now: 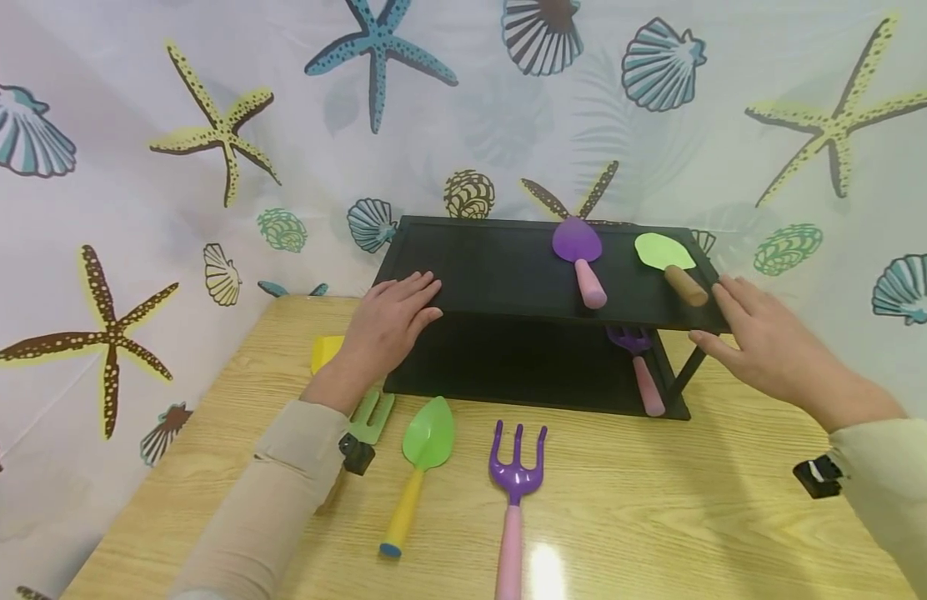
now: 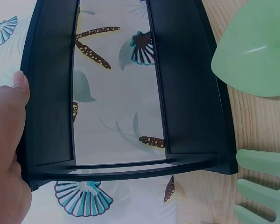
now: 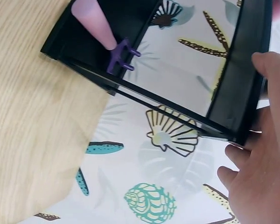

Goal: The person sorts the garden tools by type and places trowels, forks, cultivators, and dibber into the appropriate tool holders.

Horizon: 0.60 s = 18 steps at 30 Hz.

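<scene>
A black two-tier shelf rack (image 1: 493, 271) stands on the table. My left hand (image 1: 392, 321) rests on its top board at the left end, fingers stretched out over the surface. At the opposite end my right hand (image 1: 767, 337) touches the top board's corner, fingers along the side and thumb by the front edge. A purple hand trowel (image 1: 577, 242) with a pink handle and a light green trowel (image 1: 662, 250) with a brown handle lie on the top board. On the lower board sits a purple hand fork (image 1: 647, 385), its handle pink.
In front of the rack lie a green trowel (image 1: 428, 437) with a yellow handle and a purple fork (image 1: 514, 477). A green fork (image 1: 372, 417) is partly hidden by my left forearm, and a yellow piece (image 1: 324, 350) shows behind that wrist. A shell-patterned cloth (image 1: 471, 100) hangs behind.
</scene>
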### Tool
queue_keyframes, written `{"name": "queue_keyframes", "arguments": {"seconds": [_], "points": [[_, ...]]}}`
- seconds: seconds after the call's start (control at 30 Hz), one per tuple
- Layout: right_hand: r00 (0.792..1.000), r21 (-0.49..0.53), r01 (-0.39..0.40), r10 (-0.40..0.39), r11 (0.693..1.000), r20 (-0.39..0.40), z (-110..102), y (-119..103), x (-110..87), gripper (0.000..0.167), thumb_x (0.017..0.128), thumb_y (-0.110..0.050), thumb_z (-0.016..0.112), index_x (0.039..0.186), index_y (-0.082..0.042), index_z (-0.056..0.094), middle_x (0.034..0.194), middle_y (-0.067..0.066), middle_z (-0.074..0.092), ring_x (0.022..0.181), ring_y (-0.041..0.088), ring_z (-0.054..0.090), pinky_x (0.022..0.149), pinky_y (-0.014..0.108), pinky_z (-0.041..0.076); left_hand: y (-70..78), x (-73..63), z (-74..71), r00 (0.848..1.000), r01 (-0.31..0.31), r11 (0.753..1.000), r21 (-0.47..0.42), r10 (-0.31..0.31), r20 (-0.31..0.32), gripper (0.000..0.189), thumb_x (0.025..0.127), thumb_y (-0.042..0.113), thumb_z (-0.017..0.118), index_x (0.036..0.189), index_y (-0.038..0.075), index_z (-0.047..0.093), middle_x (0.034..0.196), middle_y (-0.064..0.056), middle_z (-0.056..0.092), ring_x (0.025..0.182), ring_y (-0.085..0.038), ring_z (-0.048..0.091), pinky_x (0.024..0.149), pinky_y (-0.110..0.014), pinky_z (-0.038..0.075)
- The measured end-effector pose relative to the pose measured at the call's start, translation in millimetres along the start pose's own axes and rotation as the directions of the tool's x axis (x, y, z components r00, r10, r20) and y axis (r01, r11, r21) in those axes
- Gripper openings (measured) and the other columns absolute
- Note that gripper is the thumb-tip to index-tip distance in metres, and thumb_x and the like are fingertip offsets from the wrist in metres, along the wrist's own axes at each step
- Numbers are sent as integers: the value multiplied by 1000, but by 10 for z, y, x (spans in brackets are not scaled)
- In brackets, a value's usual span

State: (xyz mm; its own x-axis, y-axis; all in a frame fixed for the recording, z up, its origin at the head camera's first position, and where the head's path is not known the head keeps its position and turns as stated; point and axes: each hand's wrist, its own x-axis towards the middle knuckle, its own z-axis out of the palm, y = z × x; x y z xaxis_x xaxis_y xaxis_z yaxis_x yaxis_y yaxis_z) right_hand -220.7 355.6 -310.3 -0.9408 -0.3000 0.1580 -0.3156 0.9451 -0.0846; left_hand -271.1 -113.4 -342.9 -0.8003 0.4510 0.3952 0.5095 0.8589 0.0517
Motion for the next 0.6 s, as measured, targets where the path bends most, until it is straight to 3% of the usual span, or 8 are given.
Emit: {"name": "queue_keyframes", "arguments": {"seconds": [0.17,0.6], "points": [[996,63,-51,46,997,83,45,-8,24,92,100,-53,47,155,9,8,162,33,6,147,54,10,119,66,14,1,5,7,1000,-8,1000,2,8,-5,53,102,40,49,149,15,46,154,-5,46,145,-21,41,121,-43,31],[998,69,-35,31,997,46,96,-66,53,79,105,-50,35,157,4,11,163,30,7,150,49,9,116,67,19,6,5,10,1000,7,1000,2,-7,12,54,103,40,48,150,15,45,155,-5,44,146,-22,39,121,-43,30]]}}
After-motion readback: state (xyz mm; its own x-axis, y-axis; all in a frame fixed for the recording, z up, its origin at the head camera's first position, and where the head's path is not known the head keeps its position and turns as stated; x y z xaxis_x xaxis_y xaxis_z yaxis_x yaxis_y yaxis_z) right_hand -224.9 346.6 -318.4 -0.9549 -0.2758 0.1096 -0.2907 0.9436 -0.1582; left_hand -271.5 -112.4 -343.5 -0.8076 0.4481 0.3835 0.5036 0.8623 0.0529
